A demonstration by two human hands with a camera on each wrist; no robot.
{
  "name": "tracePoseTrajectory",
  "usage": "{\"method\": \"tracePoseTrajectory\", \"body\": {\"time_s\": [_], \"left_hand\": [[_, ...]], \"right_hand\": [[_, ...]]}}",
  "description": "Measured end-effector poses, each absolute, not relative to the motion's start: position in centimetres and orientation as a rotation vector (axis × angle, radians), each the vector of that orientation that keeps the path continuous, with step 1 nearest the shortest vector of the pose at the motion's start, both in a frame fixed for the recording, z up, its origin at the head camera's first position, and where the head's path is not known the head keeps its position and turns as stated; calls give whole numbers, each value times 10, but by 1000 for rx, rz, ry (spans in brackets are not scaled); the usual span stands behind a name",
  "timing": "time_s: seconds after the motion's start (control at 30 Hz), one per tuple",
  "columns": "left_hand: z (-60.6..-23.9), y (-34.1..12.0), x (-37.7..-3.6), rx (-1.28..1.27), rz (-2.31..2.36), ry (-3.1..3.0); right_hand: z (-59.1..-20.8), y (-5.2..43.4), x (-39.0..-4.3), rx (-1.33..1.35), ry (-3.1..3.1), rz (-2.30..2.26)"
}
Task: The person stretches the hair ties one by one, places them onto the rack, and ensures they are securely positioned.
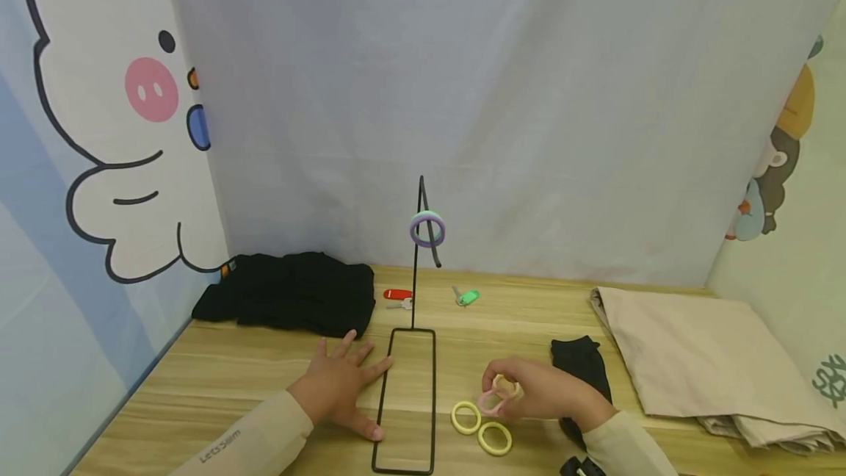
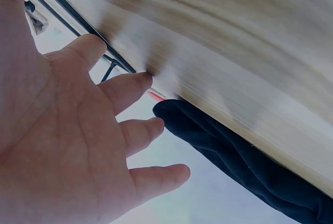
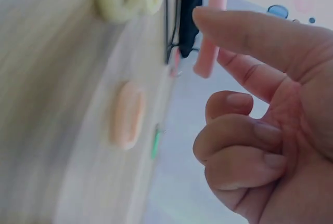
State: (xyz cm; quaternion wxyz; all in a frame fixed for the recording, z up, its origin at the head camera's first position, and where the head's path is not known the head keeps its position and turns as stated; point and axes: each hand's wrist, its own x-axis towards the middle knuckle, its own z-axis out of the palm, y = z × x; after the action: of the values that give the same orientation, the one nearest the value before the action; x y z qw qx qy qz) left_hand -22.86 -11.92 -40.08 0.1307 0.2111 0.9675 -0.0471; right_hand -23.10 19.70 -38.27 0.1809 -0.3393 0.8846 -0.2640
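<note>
The right hand (image 1: 538, 390) pinches a pink ring (image 3: 207, 60) between thumb and index finger, its other fingers curled in, holding it just above the worktop (image 1: 522, 314). Below lie a peach ring (image 3: 123, 122) and, nearer the stand, two yellow rings (image 1: 496, 452). The left hand (image 1: 337, 386), fingers spread wide and grasping nothing, is beside the base of the black wire stand (image 1: 415, 285), whose sloping arm carries a purple ring (image 1: 427, 244) and a green ring (image 1: 427, 213).

The pink ring (image 3: 206, 60) and 2 yellow rings (image 1: 495, 452) looked smooth, plastic; the stand (image 1: 433, 395), metal; the desk (image 1: 515, 333), wood-grained; the black bundle (image 1: 297, 292) at 8 o'clock was matt cloth.
</note>
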Motion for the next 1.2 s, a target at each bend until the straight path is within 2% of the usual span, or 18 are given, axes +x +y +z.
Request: {"method": "tracePoseTrajectory", "body": {"time_s": [0.57, 0.97, 1.2], "left_hand": [[-400, -119, -228, 600, -146, 2812], [-399, -119, -227, 594, -142, 2806], [-401, -119, -228, 594, -131, 2810]], "right_hand": [[-318, 162, -200, -1203, 2742, -635], [-269, 144, -174, -1501, 2948, -698], [-245, 133, -166, -1845, 2987, -1003]]}}
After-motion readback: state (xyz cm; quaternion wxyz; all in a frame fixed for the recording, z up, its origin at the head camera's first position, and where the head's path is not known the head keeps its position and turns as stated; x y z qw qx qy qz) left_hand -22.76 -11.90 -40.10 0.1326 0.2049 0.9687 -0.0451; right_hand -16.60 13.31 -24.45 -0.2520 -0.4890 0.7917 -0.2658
